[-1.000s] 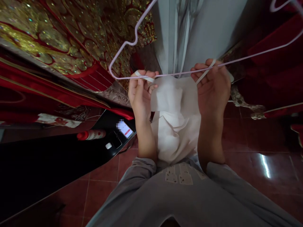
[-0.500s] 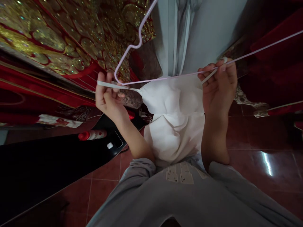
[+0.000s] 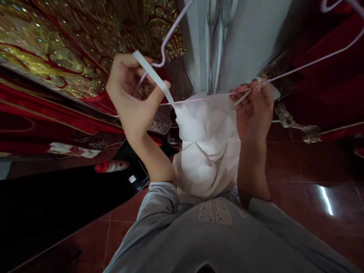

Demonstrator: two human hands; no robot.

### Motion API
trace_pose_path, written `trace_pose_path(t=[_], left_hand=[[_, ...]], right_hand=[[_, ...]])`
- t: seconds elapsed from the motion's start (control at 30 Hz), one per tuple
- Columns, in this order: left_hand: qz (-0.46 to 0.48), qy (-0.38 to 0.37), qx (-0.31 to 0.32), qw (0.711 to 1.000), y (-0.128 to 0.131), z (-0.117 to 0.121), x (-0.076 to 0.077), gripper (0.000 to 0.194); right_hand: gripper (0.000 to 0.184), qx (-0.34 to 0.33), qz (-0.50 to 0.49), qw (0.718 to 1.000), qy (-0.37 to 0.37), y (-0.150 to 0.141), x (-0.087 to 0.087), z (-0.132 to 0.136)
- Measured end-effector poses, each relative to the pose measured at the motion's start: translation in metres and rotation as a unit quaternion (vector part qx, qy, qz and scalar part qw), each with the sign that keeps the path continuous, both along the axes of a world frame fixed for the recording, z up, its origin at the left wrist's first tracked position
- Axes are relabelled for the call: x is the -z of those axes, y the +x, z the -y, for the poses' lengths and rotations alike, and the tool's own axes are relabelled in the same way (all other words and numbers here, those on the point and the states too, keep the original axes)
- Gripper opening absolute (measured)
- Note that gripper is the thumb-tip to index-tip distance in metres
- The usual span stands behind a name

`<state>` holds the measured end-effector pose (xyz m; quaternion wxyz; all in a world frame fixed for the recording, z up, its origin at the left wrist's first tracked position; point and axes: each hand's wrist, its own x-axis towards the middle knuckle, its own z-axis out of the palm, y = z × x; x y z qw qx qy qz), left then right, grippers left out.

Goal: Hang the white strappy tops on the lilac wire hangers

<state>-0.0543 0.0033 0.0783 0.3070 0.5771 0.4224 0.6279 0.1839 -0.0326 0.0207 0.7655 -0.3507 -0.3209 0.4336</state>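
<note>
A lilac hanger (image 3: 307, 66) spans the view in front of me. From its lower bar hangs a white garment (image 3: 204, 151) with white straps. My left hand (image 3: 133, 100) is closed on one white strap (image 3: 154, 77), pulled taut up and left across the hanger's left end, beside the notch in its shoulder. Part of that end is hidden behind the fingers. My right hand (image 3: 254, 112) grips the lower bar between thumb and fingers, and the other strap (image 3: 242, 98) runs across those fingers.
Red and gold sequined clothes (image 3: 76, 45) hang at the left, dark red ones (image 3: 321, 87) at the right. A black table (image 3: 71, 197) at lower left bears a red-capped bottle (image 3: 112, 166), a white case (image 3: 132, 178) and a dark phone (image 3: 141, 171). Grey fabric (image 3: 247, 41) hangs ahead.
My left hand has drawn its strap out left past the hanger's end, then raised it back over that end. My right hand has kept its grip, shifting slightly right and back.
</note>
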Motion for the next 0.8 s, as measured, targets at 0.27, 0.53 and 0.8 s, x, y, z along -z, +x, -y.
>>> trace_pose_path(t=[0.27, 0.53, 0.8], left_hand=[[0.023, -0.068, 0.035, 0.997, 0.007, -0.031, 0.005, 0.039], [0.387, -0.143, 0.14, 0.9, 0.03, -0.008, 0.065, 0.051], [0.339, -0.053, 0.107, 0.933, 0.045, -0.003, 0.064, 0.061]], right_hand=[[0.015, -0.004, 0.036, 0.999, -0.022, 0.006, 0.003, 0.002], [0.021, 0.025, 0.023, 0.999, 0.004, 0.0, 0.003, -0.004], [0.032, 0.177, -0.051, 0.983, -0.019, 0.045, -0.009, -0.009]])
